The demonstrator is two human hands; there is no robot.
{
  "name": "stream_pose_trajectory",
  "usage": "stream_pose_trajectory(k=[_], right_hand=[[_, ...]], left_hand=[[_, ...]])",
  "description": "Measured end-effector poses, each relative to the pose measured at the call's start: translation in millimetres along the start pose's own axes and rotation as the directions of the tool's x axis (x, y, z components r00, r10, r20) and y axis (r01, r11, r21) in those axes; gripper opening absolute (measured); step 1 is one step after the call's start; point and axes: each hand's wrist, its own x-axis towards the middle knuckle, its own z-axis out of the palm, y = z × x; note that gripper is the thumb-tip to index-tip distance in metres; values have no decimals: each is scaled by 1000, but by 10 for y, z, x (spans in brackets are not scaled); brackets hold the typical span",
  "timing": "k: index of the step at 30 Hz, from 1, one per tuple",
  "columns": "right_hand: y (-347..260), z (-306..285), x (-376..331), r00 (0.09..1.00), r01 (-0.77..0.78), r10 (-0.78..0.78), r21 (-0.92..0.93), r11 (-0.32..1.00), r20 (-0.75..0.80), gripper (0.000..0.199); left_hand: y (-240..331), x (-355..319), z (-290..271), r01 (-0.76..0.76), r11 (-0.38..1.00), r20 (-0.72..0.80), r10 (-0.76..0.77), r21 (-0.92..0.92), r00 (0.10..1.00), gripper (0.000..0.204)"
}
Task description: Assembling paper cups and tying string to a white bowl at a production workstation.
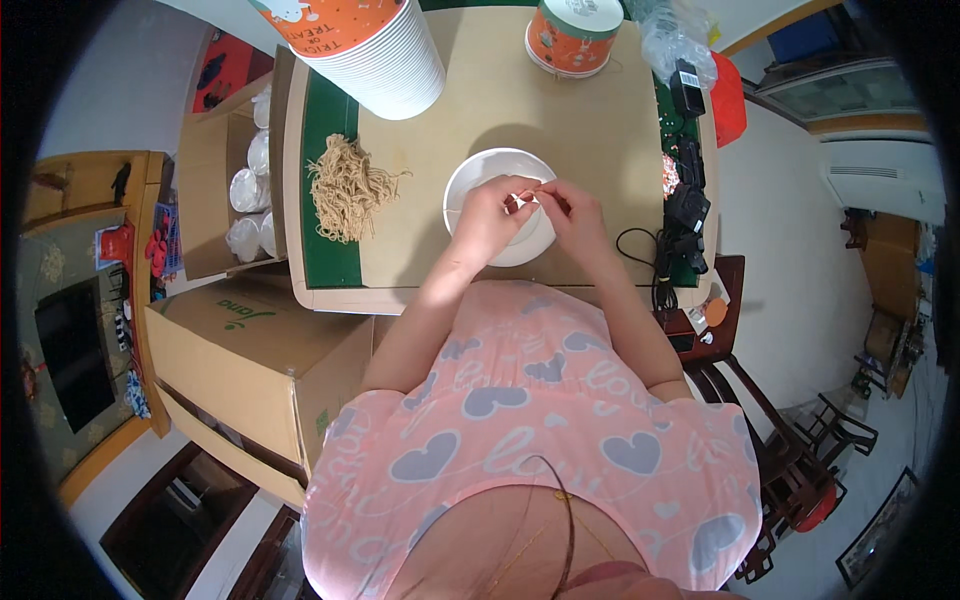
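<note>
A round white paper tub (497, 253) sits near the table's front edge, right below both hands. Above it, the fingertips of my left hand (484, 218) and my right hand (577, 222) meet in a pinch. Something thin and pale shows between them, too small to make out. To the left lies a loose heap of tan cord pieces (350, 190). A tall stack of nested paper tubs (380, 65), white with orange printed sides, leans in at the back left. One orange and green printed tub (572, 42) stands at the back right.
Black cables and adapters (688, 190) run along the table's right edge, with clear plastic bags (672, 40) behind. At the left, an open carton (215, 185) holds white wrapped bundles. A closed cardboard box (240, 350) stands beside my left side. Dark wooden chairs (790, 470) are at the right.
</note>
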Motion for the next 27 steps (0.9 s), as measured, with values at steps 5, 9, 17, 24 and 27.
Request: stream_pose_trajectory(k=[5,9,17,24,27], right_hand=[[61,-48,9,999,-29,28,35,999,36,14],[71,-47,-4,998,-25,21,62,998,64,14],[-76,-45,4,997,-28,26,17,999,77,14],[-85,-11,17,999,5,-8,91,996,40,10],[-83,-10,21,999,24,-26,56,998,32,10]], left_hand=[[-57,1,29,-53,997,-52,56,59,997,18],[-47,7,44,-80,993,-111,90,91,990,12],[-77,-43,43,-97,992,-166,109,83,980,11],[-122,13,-33,141,956,-62,-162,-257,985,13],[-144,13,-54,154,980,-35,-159,-123,987,11]])
